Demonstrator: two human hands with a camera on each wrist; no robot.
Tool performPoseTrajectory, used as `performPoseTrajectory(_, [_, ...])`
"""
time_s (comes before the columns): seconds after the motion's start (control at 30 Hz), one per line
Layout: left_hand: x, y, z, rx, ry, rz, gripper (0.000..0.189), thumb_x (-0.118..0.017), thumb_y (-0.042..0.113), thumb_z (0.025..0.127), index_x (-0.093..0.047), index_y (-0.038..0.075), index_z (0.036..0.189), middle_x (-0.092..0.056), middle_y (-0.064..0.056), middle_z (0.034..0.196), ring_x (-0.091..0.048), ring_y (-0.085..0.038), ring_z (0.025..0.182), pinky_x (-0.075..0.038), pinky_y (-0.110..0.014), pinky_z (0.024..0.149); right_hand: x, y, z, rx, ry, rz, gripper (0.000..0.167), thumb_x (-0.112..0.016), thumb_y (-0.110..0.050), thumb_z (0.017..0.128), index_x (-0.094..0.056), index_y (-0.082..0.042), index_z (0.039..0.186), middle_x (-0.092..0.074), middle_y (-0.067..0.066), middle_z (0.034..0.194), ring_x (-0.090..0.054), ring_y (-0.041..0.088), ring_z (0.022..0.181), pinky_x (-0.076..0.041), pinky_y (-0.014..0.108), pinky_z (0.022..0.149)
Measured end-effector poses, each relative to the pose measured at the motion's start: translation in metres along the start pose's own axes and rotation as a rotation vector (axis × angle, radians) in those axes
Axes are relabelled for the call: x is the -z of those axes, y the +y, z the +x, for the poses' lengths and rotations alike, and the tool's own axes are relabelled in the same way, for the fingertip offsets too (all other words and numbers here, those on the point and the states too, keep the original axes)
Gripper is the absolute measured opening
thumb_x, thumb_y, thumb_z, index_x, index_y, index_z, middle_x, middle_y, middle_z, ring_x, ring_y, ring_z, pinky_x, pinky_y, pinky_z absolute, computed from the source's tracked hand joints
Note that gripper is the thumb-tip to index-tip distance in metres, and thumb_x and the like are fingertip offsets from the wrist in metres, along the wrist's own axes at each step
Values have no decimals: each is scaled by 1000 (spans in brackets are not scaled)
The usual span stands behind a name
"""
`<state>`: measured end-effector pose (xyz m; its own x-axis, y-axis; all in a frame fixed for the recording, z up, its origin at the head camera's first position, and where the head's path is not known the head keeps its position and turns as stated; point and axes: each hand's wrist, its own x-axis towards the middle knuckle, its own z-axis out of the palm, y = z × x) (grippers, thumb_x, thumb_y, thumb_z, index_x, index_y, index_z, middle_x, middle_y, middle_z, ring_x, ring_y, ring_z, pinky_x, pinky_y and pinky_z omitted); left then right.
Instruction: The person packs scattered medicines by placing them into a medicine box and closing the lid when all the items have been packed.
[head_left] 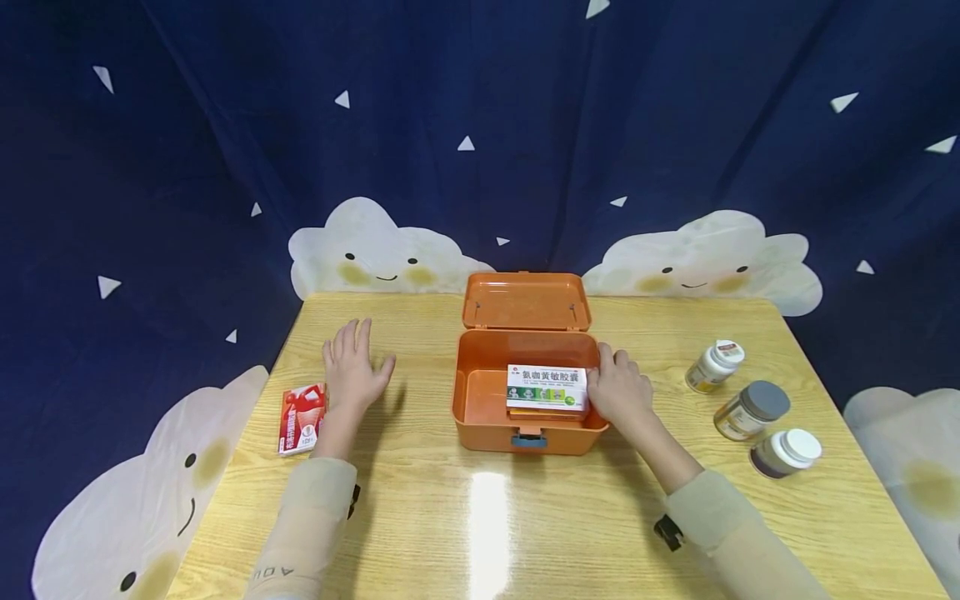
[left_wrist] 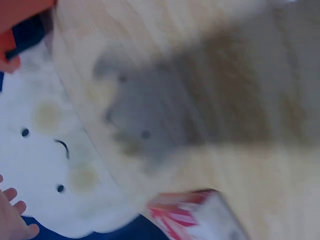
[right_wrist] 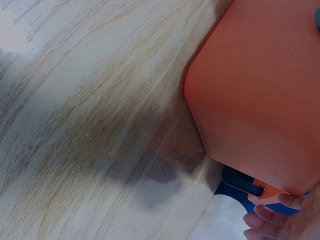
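Note:
An orange lidded case point(head_left: 491, 437) stands on the table with its lid point(head_left: 527, 302) raised. Inside lies a white and green medicine box point(head_left: 547, 387), over another mostly hidden box. My right hand point(head_left: 621, 387) is at the case's right rim, thumb beside the medicine box's end; in the right wrist view its fingers point(right_wrist: 270, 220) are loosely bent beyond the case wall. Left of the case, my left hand point(head_left: 354, 371) is held over the table with fingers spread and nothing in it. Nearest to it is a red and white medicine box point(head_left: 302, 417), partly behind the forearm.
At the right of the wooden table point(head_left: 420, 517) stand three bottles: a white one point(head_left: 715, 367), a grey-capped one point(head_left: 752, 410) and a dark one with a white cap point(head_left: 786, 453). A blue curtain point(head_left: 525, 167) with clouds hangs behind.

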<state>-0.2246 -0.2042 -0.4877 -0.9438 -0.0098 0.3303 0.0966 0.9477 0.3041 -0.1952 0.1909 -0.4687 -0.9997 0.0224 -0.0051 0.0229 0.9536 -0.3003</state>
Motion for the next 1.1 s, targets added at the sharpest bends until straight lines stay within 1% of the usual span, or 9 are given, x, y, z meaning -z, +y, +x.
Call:
performPoseTrajectory(0.13, [1, -20, -10, 101, 10, 18, 74, -57, 39, 80, -28, 7, 139, -27, -19, 139, -21, -36, 130, -8, -56, 104, 0, 0, 0, -2, -1, -3, 45, -36, -24, 92, -33, -5, 132, -46, 27, 112, -49, 45, 95, -41, 57, 71])
performPoseTrajectory(0.27, [3, -36, -20, 205, -6, 32, 76, -57, 39, 80, -25, 5, 140, -26, -21, 140, -20, -39, 130, -9, -58, 103, 1, 0, 0, -2, -7, -4, 45, -36, -24, 92, -32, -5, 133, -45, 27, 113, -49, 45, 96, -41, 58, 72])
performPoseTrajectory(0.5, [3, -58, -37, 400, -79, 29, 83, -56, 40, 80, -17, 2, 142, -20, -24, 141, -16, -41, 130, -8, -60, 101, 0, 0, 0, -1, -10, -1, 46, -36, -24, 92, -32, -4, 133, -45, 27, 114, -49, 45, 96, -40, 58, 72])
performPoseTrajectory(0.63, [1, -66, -44, 498, -106, 28, 88, -57, 41, 78, -14, -2, 142, -19, -28, 139, -18, -44, 126, -11, -62, 97, 0, 0, 0, -3, -14, -2, 47, -36, -24, 92, -31, -4, 134, -44, 28, 116, -49, 45, 98, -40, 57, 73])
performPoseTrajectory(0.8, [-2, -74, -52, 587, -137, 16, 89, -57, 40, 78, -12, -6, 140, -22, -32, 134, -21, -48, 121, -15, -63, 92, 0, 0, 0, -2, -10, -5, 47, -36, -25, 92, -31, -4, 135, -44, 28, 116, -49, 45, 98, -41, 57, 72])
performPoseTrajectory(0.97, [-4, -78, -59, 635, -146, -13, 87, -56, 40, 78, -14, -9, 137, -25, -35, 129, -24, -51, 115, -18, -63, 89, -1, 1, 0, 2, -3, -7, 46, -37, -25, 92, -32, -4, 134, -45, 28, 114, -49, 45, 96, -41, 57, 71])
performPoseTrajectory(1.1, [-3, -78, -63, 674, -155, -14, 85, -55, 40, 77, -17, -9, 134, -28, -36, 122, -27, -51, 110, -23, -62, 86, -1, 0, 0, 2, 4, -2, 46, -37, -25, 92, -33, -4, 133, -46, 27, 113, -50, 45, 95, -41, 57, 71])
